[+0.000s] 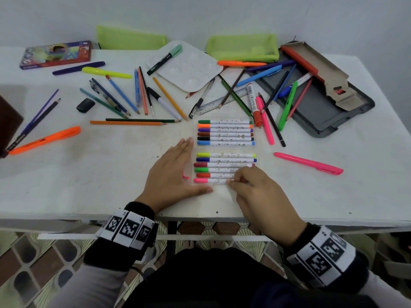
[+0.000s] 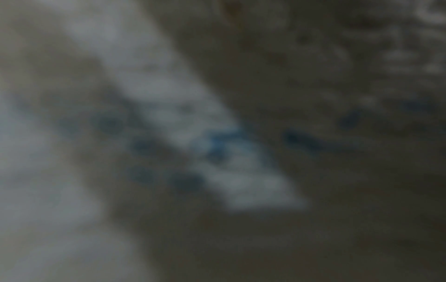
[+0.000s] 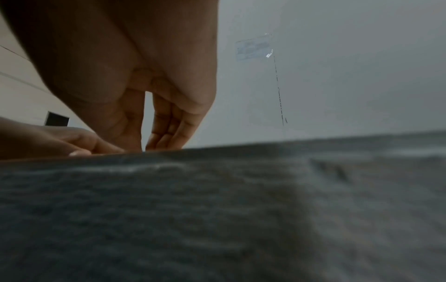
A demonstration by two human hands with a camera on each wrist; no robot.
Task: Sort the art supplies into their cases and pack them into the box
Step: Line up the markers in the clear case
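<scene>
Right fingers [image 1: 235,180]: curled, tips pinching the pink marker [image 1: 201,180] at the near edge of the marker case [image 1: 224,150].
Left fingers [image 1: 185,145]: straight, flat on the table [image 1: 111,174] against the case's left edge; thumb [image 1: 204,190] lies along its near edge.
Case: clear, open flat between the hands, two rows of six markers.
Beyond the fingers: loose pencils, pens, a ruler [image 1: 220,101], a palette [image 1: 189,67], two green pouches.
Far right: grey tray [image 1: 329,112].
Left wrist view: too blurred to read.
</scene>
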